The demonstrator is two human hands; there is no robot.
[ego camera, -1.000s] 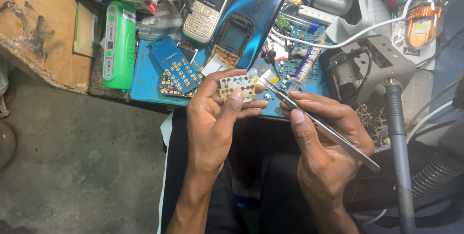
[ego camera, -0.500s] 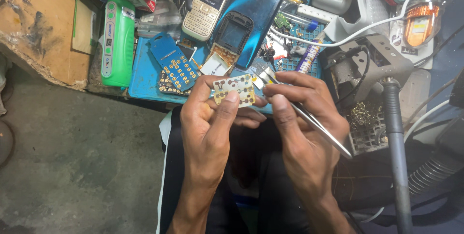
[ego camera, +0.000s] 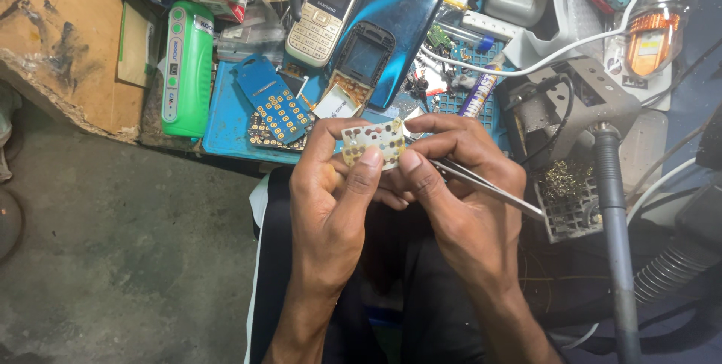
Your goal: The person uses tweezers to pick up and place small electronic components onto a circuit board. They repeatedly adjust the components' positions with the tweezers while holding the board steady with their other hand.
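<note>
My left hand [ego camera: 335, 198] pinches a small white keypad sheet [ego camera: 374, 142] with round contact dots, thumb on its front, just off the bench's near edge. My right hand [ego camera: 459, 191] grips metal tweezers [ego camera: 481, 183] whose tips lie against the sheet's right side; its fingers also touch the sheet. Right behind the hands a blue phone circuit board [ego camera: 274, 104] and a black phone frame [ego camera: 365, 59] lie on the blue work mat [ego camera: 226, 119].
The bench holds a silver keypad phone [ego camera: 325, 10], a green device [ego camera: 186, 67], a large dark phone back [ego camera: 410, 10], a soldering stand with brass wool [ego camera: 564, 183], a hot-air hose [ego camera: 613, 206] and an orange lamp [ego camera: 653, 33]. Grey floor lies at the left.
Both hands have drawn closer together. My right hand slid up the tweezers toward the sheet, and its fingers now close in on the sheet's right edge.
</note>
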